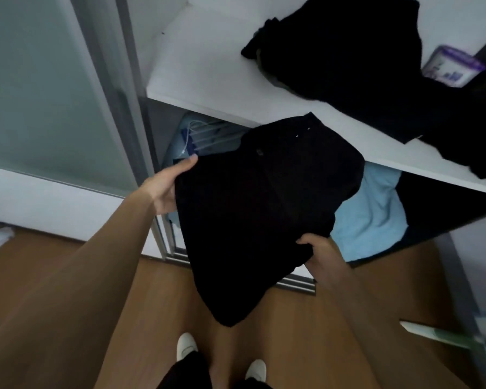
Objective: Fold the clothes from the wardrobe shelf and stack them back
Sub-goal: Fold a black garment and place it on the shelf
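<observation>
The wardrobe (141,88) stands open, its frosted sliding door (40,88) pushed to the left, and the wooden floor (54,270) runs below it. A white shelf (208,66) crosses the upper part of the view, its front edge slanting down to the right. On the shelf lies a heap of black clothes (357,57), spread from the back toward the right end, where part of it hangs over the front edge. In front of the shelf, clear of its edge and above the floor, hangs a black garment (258,209), held up flat in the air with its lower corner pointing down toward the person's feet. Under the shelf, in the lower compartment, a light blue cloth (373,214) lies bunched toward the right, partly hidden by the garment. The left hand (171,183) grips the garment's left edge, thumb on top and fingers tucked behind the cloth. The right hand (320,251) pinches the garment's lower right edge, thumb on the front face. A purple-and-white packet (449,66) sits at the back right of the shelf, touching the heap. Two white shoes (186,346) show at the bottom.
</observation>
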`<state>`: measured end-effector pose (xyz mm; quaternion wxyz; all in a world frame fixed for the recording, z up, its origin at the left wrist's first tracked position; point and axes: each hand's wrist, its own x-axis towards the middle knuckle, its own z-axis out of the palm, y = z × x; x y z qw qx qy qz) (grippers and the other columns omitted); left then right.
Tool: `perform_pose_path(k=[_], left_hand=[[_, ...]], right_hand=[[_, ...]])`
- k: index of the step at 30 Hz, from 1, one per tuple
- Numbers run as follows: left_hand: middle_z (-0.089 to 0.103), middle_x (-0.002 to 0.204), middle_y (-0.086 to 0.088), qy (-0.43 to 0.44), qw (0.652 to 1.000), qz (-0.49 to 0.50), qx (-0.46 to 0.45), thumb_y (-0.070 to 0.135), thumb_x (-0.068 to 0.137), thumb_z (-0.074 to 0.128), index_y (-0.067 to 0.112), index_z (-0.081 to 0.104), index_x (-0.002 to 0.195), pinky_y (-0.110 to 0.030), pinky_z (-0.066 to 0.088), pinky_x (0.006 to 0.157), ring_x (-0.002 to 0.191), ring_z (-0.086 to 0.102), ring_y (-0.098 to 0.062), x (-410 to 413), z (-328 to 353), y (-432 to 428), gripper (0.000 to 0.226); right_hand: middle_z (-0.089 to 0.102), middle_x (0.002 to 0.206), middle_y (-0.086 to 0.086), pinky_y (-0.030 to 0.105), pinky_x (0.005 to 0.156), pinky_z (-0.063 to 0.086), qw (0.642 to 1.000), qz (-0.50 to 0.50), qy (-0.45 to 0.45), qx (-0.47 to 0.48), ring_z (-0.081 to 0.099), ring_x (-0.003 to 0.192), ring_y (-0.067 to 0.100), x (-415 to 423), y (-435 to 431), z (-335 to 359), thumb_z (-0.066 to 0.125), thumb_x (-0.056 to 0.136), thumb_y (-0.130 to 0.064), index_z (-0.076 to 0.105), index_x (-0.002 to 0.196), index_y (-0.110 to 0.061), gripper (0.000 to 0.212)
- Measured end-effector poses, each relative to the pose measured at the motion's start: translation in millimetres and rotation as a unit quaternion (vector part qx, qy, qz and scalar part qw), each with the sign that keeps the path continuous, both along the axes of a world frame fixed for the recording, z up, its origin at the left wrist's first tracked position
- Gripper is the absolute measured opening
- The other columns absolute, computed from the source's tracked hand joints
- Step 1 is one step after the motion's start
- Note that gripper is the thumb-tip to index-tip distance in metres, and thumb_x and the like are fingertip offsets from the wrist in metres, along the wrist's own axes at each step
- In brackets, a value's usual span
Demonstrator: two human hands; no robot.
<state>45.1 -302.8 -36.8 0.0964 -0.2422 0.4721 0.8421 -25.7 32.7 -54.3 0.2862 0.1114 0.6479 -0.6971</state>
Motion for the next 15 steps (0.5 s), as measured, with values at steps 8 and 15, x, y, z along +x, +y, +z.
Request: perform_pose_path(k=[8, 15], left_hand=[[0.074, 0.112, -0.008, 0.031, 0.97, -0.23, -0.069, 0.042, 0.044, 0.099, 0.018, 0.079, 0.106, -0.032, 0.06, 0.077, 0.099, 0.073, -0.019, -36.6, 29.4, 77.3, 0.069], [0.078, 0.092, 0.009, -0.036, 0.922, -0.305, -0.236, 0.056, 0.015, 0.097, 0.026, 0.065, 0.108, -0.018, 0.058, 0.063, 0.082, 0.074, -0.005, -50.4, 39.0, 192.1, 0.102]], right_hand=[[0.061, 0.07, 0.007, 0.029, 0.053, 0.049, 0.997, -0.05, -0.001, 0.059, 0.062, 0.062, 0.022, -0.4, 108.9, 0.1, 0.053, 0.078, 0.011, 0.062, 0.088, 0.0, 0.017], [0.072, 0.097, 0.006, 0.035, 0.061, 0.056, 0.99, -0.14, -0.022, -0.022, 0.07, 0.086, 0.028, 12.5, 216.4, -13.3, 0.057, 0.069, 0.005, 0.061, 0.123, -0.01, 0.056]])
